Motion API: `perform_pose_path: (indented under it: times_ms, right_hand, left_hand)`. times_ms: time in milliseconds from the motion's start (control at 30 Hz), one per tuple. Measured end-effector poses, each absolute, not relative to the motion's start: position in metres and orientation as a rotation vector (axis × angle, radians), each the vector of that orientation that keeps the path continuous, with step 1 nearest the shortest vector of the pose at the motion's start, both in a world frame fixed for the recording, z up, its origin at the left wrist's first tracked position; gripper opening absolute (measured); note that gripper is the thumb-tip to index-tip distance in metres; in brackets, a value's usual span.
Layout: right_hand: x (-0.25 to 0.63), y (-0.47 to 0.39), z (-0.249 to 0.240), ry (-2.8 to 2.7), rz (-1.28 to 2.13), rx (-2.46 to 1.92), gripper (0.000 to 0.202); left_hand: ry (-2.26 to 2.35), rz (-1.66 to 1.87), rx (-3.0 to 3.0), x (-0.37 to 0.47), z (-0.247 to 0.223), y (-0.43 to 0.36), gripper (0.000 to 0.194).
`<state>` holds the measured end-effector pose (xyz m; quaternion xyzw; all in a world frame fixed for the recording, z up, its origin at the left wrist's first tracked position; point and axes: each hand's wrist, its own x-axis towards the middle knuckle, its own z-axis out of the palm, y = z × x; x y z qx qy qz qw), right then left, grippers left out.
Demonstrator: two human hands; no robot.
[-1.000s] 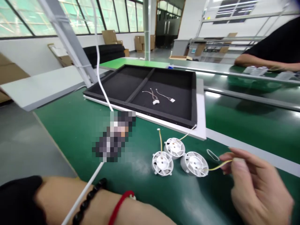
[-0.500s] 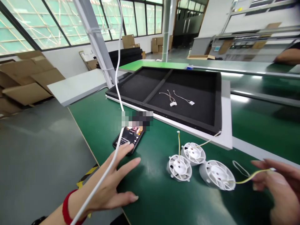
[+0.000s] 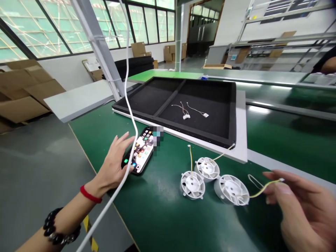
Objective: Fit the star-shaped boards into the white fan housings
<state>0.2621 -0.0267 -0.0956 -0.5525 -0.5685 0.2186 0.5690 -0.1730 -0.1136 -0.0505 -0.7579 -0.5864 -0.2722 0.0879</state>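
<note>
My left hand lies at the left edge of a phone, fingers spread, thumb touching near its lower corner. App icons show on the lit screen. To the right stand three round white fans: a left fan, a back fan and a right fan. Each has a thin yellow-white lead with a small plug. At the right, my right hand pinches the yellow lead of the right fan between thumb and fingers. A thin white loop stands beside those fingertips.
A black-lined panel with a white edge lies behind the fans. Short cables rest on it. A white cable hangs across the view in front of the phone. Another person's arm shows at the far right.
My left hand has moved from the phone's lower screen to its left edge. The screen has switched from a video to app icons. My right hand stays by the right fan's lead.
</note>
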Motion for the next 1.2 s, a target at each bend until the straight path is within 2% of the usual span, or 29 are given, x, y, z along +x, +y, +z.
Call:
perform_pose_path:
  times_ms: [133,600,867,933,1100,1167,1200]
  right_hand:
    - [0.254,-0.034,-0.083,-1.308,0.565,-1.379,0.030]
    - [0.245,-0.046,-0.062,-1.307,0.588,-1.533,0.043]
    - [0.247,-0.044,-0.059,-1.382,0.556,-1.558,0.043]
    - [0.249,-0.044,-0.059,-1.421,0.527,-1.528,0.040]
    - [0.252,-0.043,-0.062,-1.474,0.531,-1.410,0.032]
    - [0.248,-0.041,-0.065,-1.455,0.519,-1.382,0.030]
    - [0.245,-0.040,-0.066,-1.444,0.517,-1.354,0.027]
  left_hand:
    - [-1.790,-0.792,-2.265,-0.175,-0.055,-0.109,0.085]
    - [-1.648,-0.683,-2.348,-0.175,-0.047,-0.119,0.076]
    - [-1.575,-0.789,-2.269,-0.178,-0.052,-0.115,0.066]
    - [-1.486,-0.839,-2.297,-0.175,-0.049,-0.117,0.061]
    - [-1.232,-0.733,-2.622,-0.128,-0.024,-0.133,0.028]
    - [-1.116,-0.560,-3.063,-0.099,-0.021,-0.138,0.020]
    - [-1.048,-0.472,-3.379,-0.085,-0.023,-0.139,0.022]
